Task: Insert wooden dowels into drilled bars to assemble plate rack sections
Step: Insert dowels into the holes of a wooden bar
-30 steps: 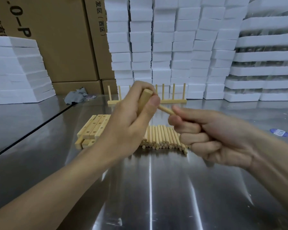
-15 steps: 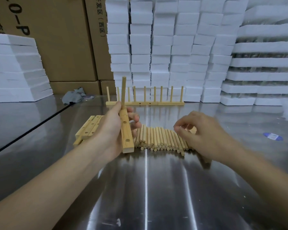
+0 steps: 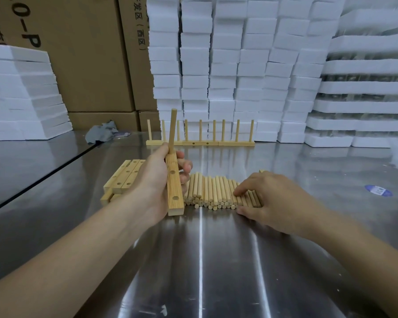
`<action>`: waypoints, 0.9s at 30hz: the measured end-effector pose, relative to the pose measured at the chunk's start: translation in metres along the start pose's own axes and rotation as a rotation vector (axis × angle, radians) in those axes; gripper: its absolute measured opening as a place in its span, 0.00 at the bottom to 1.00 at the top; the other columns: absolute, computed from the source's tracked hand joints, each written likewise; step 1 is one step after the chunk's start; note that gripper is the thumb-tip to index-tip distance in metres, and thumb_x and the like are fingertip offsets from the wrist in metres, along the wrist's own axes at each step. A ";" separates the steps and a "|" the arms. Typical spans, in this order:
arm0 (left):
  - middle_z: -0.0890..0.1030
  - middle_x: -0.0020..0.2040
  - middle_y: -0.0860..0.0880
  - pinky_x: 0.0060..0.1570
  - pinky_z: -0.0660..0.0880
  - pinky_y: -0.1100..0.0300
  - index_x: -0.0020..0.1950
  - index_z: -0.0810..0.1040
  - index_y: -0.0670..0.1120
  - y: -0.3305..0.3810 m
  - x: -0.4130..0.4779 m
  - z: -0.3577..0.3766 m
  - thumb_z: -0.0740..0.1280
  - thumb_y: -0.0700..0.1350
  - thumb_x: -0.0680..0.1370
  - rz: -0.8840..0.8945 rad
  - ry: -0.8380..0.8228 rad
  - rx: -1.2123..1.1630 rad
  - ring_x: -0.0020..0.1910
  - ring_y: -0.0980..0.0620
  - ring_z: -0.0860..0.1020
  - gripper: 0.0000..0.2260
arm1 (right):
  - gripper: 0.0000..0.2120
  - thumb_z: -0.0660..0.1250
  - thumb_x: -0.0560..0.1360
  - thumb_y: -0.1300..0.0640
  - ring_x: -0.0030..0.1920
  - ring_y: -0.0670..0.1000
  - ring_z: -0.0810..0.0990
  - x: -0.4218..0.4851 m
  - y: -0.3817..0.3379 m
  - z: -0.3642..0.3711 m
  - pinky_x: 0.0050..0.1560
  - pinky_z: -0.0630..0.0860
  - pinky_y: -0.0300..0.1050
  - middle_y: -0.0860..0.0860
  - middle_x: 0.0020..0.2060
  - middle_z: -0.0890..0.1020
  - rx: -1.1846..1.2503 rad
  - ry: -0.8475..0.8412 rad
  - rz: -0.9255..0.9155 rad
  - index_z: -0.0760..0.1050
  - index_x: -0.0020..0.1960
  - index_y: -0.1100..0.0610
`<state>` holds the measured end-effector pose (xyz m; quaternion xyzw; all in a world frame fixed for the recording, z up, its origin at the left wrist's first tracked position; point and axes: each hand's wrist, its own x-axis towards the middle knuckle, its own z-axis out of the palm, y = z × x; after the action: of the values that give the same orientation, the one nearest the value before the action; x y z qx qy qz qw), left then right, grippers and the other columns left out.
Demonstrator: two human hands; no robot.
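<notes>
My left hand [image 3: 156,180] grips a drilled wooden bar [image 3: 174,187], its near end resting on the steel table. One dowel [image 3: 172,130] stands up from the bar's far hole; two nearer holes show empty. My right hand [image 3: 271,198] lies on the right end of a row of loose dowels [image 3: 211,191], fingers spread over them and thumb on the table; I cannot tell whether it holds one. Spare drilled bars [image 3: 124,177] are stacked to the left of my left hand. Finished rack sections [image 3: 200,138] with upright dowels stand in a line farther back.
White foam blocks [image 3: 228,65] are stacked high along the back and at the left [image 3: 21,92]. Cardboard boxes [image 3: 85,53] stand behind. A grey rag [image 3: 101,131] lies near them. A blue sticker [image 3: 378,190] sits on the steel table [image 3: 205,260] at right.
A second ago my right hand was pushing a dowel into the bar held up near my face. The bar now rests lower on the table and my right hand has dropped onto the dowel pile.
</notes>
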<state>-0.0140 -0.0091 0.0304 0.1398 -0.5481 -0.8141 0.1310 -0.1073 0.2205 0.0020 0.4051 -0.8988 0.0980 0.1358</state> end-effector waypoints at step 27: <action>0.78 0.34 0.48 0.22 0.69 0.62 0.48 0.74 0.47 -0.007 -0.009 0.009 0.58 0.58 0.88 -0.111 -0.028 -0.093 0.26 0.53 0.73 0.17 | 0.04 0.74 0.78 0.53 0.47 0.47 0.88 -0.004 -0.012 -0.043 0.43 0.80 0.45 0.49 0.45 0.89 1.148 0.502 0.249 0.84 0.52 0.51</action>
<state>-0.0092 0.0046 0.0284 0.1523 -0.5031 -0.8465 0.0843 -0.0881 0.2280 0.0424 0.2706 -0.6843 0.6710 0.0914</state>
